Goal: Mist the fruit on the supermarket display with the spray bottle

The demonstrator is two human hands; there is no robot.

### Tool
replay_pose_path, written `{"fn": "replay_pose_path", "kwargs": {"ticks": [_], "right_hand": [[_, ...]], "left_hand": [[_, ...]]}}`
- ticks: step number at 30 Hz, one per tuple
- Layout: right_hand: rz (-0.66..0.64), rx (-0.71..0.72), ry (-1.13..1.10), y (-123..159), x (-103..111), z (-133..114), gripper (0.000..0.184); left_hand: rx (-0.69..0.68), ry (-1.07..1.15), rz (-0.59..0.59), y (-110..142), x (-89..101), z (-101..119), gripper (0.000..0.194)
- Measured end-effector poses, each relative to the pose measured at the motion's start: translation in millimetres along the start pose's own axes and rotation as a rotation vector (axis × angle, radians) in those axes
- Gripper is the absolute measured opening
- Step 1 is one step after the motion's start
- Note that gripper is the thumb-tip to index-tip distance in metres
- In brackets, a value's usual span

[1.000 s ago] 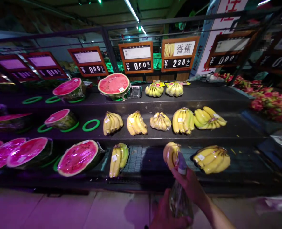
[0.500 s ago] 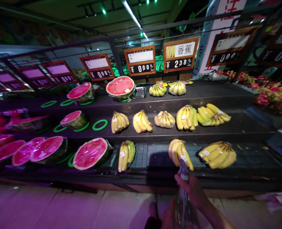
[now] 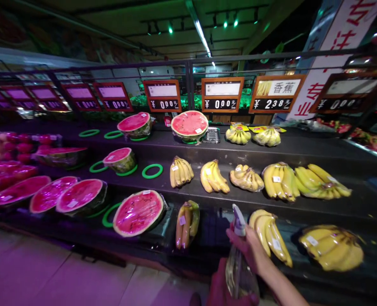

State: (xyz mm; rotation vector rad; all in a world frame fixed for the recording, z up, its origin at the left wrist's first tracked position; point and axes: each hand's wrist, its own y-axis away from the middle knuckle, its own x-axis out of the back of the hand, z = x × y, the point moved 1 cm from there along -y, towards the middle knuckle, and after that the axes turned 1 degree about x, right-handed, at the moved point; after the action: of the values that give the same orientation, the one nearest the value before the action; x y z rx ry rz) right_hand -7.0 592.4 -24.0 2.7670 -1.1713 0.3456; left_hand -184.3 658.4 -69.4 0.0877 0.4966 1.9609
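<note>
My right hand (image 3: pixel 249 250) is wrapped round the neck of a clear spray bottle (image 3: pixel 238 267) with a pale nozzle that points left. Underneath, my left hand (image 3: pixel 222 288) cups the bottle's base at the bottom edge of the view. The bottle hangs in front of the lowest black shelf (image 3: pixel 214 221), between a greenish banana bunch (image 3: pixel 186 223) on its left and a yellow banana bunch (image 3: pixel 271 238) just right of my right hand. Another wrapped banana bunch (image 3: pixel 333 248) lies further right.
Three tiered black shelves carry several banana bunches (image 3: pixel 214 176) and wrapped cut watermelon halves (image 3: pixel 139 212), with green rings (image 3: pixel 152 171) between them. Price boards (image 3: pixel 222 94) hang along the back rail. A tiled floor (image 3: pixel 63 276) runs in front at lower left.
The view has swung left, so the shelf display has shifted right. Both hands keep hold of the spray bottle, which now sits left of the yellow bunch instead of in front of it.
</note>
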Motion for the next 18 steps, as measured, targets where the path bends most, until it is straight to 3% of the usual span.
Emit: {"fn": "replay_pose_path", "kwargs": {"ticks": [4,6,12,18], "right_hand": [[0.015,0.005,0.033,-42,-27,-22,0.059],[0.041,0.029,0.066,-59,-37,-31,0.056],[0.160,0.056,0.151,-93,-61,-36,0.053],[0.186,-0.014,0.008,-122,-76,-34,0.054]], "left_hand": [[-0.141,0.032,-0.041,-25,31.7,22,0.075],[-0.187,0.021,-0.047,-40,46.3,32,0.066],[-0.217,0.003,-0.080,-69,88.9,68,0.068],[-0.181,-0.036,-0.153,-83,118.2,98,0.066]]}}
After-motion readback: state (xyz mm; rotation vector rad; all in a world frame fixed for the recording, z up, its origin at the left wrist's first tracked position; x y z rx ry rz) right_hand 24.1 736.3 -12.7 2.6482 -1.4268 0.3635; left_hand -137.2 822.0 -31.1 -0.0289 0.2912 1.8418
